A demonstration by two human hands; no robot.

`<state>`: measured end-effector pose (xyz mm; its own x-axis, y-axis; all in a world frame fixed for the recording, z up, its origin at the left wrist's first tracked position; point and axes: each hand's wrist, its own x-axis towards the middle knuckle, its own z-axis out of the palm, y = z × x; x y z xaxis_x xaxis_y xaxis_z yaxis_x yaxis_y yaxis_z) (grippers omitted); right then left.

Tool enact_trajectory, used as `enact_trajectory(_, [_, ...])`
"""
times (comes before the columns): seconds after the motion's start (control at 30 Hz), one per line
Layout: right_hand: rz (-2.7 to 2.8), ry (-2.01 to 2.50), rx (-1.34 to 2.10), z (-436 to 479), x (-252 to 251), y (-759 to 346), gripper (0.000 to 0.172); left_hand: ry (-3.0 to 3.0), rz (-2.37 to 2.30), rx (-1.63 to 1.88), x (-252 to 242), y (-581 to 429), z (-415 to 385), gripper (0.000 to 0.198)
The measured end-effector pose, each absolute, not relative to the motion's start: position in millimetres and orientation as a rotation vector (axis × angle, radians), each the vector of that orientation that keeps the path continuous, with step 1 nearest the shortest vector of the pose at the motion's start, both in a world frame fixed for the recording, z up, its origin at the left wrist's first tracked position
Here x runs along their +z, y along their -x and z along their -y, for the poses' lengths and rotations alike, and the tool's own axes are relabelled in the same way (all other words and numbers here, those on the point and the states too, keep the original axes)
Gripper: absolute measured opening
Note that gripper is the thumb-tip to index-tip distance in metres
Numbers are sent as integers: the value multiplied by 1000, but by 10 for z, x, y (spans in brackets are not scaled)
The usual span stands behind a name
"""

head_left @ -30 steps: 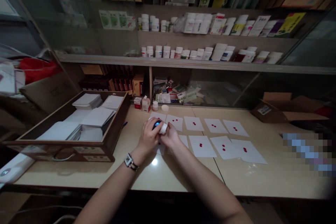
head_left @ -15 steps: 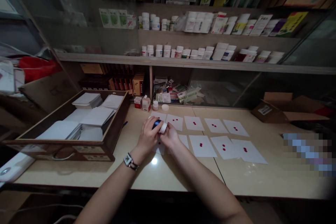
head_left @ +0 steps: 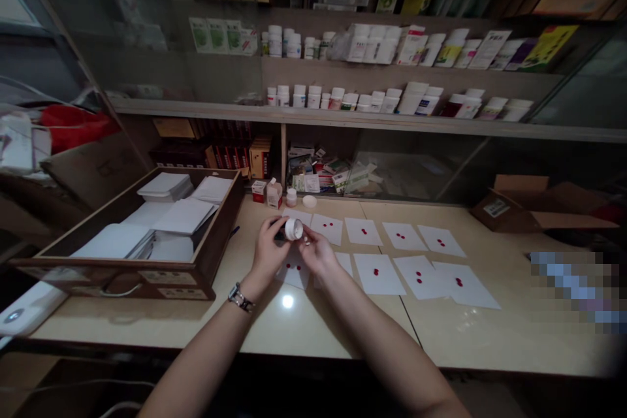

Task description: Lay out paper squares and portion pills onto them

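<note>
White plastic pill bottle [head_left: 294, 229] held on its side above the bench [head_left: 343, 330], mid-front. Left hand [head_left: 268, 251] has fingers curled together, clamped around the bottle. Right hand [head_left: 316, 251] grips its other side, fingertips [head_left: 305, 234] pressed on it. Just below: white paper sheet with two red dots [head_left: 294, 272], one of two rows of dotted sheets. Round white cap [head_left: 309, 201] sits near the bench's back edge. Brown wooden drawer [head_left: 112, 281] of white paper stacks at left end.
</note>
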<state>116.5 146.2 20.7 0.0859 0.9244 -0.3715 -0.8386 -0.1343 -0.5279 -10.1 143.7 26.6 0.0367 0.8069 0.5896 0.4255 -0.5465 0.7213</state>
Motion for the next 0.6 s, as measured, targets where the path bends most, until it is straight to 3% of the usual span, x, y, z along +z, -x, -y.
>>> enact_trajectory(0.23, [383, 882, 1346, -1818, 86, -1409, 16, -1738, -1267, 1569, 249, 262, -1603, 47])
enact_trajectory(0.6, [1170, 921, 1143, -2138, 101, -1268, 44, -1619, -1285, 1620, 251, 309, -1635, 48])
